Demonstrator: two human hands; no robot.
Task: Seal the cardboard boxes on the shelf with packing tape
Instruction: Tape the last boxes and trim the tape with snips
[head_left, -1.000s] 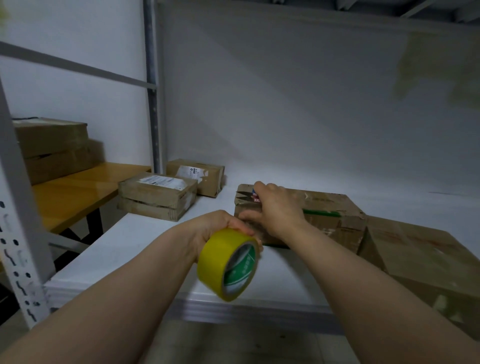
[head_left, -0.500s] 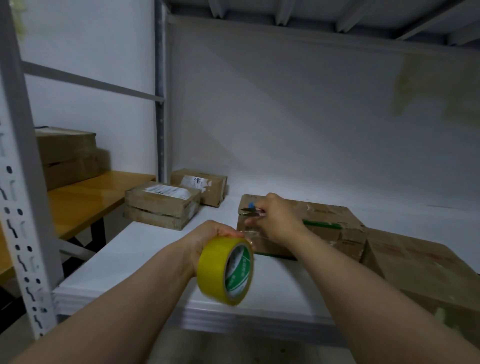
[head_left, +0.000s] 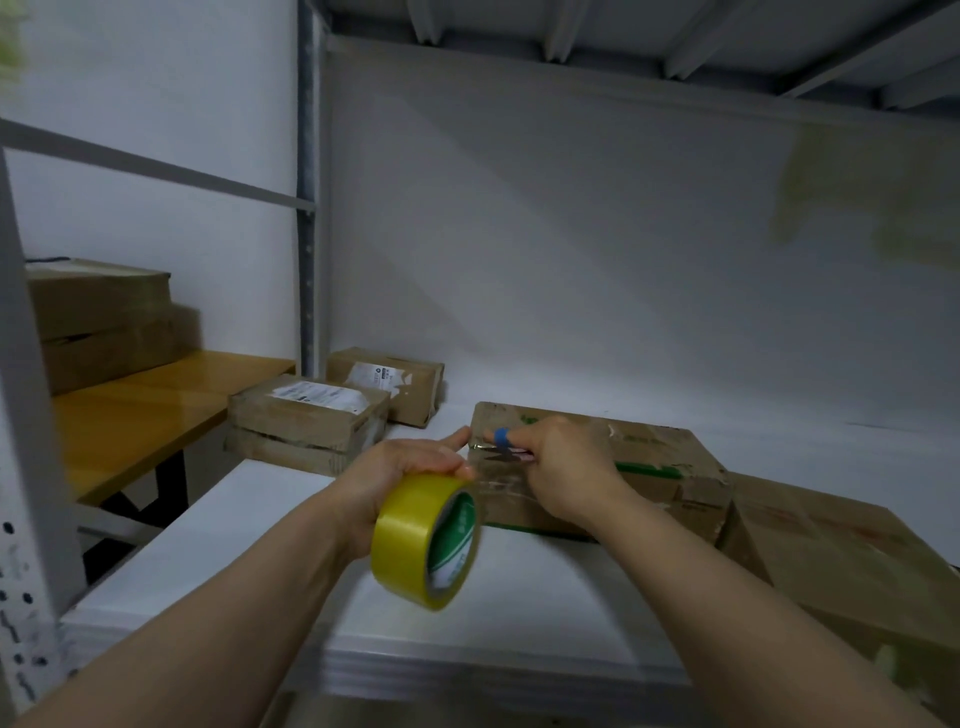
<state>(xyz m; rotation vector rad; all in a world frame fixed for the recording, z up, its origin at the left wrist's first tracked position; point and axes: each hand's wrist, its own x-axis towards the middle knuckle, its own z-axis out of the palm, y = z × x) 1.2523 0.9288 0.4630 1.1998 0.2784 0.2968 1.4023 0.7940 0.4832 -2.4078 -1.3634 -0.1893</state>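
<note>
My left hand (head_left: 400, 473) grips a yellow roll of packing tape (head_left: 426, 540) just in front of the left end of a flat cardboard box (head_left: 654, 452) on the white shelf (head_left: 260, 530). A clear strip of tape runs from the roll onto that end of the box. My right hand (head_left: 561, 467) holds a small tool with a blue part (head_left: 500, 437) against the box's top left edge, where the tape strip meets it.
A larger cardboard box (head_left: 852, 561) lies at the right, touching the first. Two smaller labelled boxes (head_left: 311, 421) (head_left: 389, 379) sit at the shelf's back left. Beyond the grey upright (head_left: 306, 208), more boxes (head_left: 104, 317) are stacked on a wooden table (head_left: 156, 405).
The view has tilted up. My left hand and the roll have moved right, closer to the box's end. My right hand's tool now sits at the box's top left edge.
</note>
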